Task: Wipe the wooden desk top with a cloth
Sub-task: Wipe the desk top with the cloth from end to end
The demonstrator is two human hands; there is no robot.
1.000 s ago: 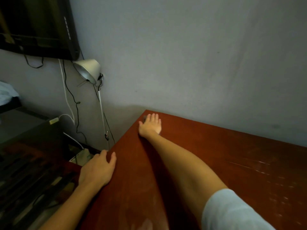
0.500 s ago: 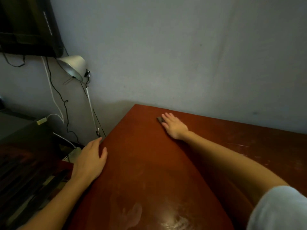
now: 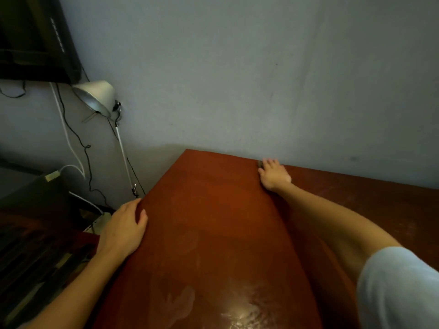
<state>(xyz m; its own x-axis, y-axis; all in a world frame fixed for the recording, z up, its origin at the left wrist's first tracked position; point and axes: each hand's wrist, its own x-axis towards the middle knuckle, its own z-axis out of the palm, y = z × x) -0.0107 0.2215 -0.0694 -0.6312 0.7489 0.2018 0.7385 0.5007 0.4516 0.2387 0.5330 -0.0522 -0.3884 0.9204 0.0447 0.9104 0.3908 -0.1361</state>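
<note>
We are reaching our right hand (image 3: pixel 273 175) far across the red-brown wooden surface (image 3: pixel 213 233), all the way to the back edge where it is meeting the grey wall (image 3: pixel 237 79). This hand is lying flat with its fingers straight and close together, and it is pressing down on the cloth (image 3: pixel 260 164). Only a small dark bit of the cloth is peeking out by the fingertips, right against the wall. The rest is hiding under the hand. Our left hand (image 3: pixel 126 227) is resting on the left edge of the surface, nearer to us and well apart from the right hand. Its fingers are loose and it is holding nothing, with the thumb lying on the wood. A pale sleeve (image 3: pixel 399 288) is covering our right upper arm. Light is shining on the wood close to us, and smudgy marks are showing there. Off to the left, a white lamp (image 3: pixel 95 97) on a thin pole is standing by the wall, its shade tipping down. Black and white cords (image 3: pixel 68 138) are hanging down the wall beside it. A dark screen (image 3: pixel 35 39) is sitting in the top left corner.
</note>
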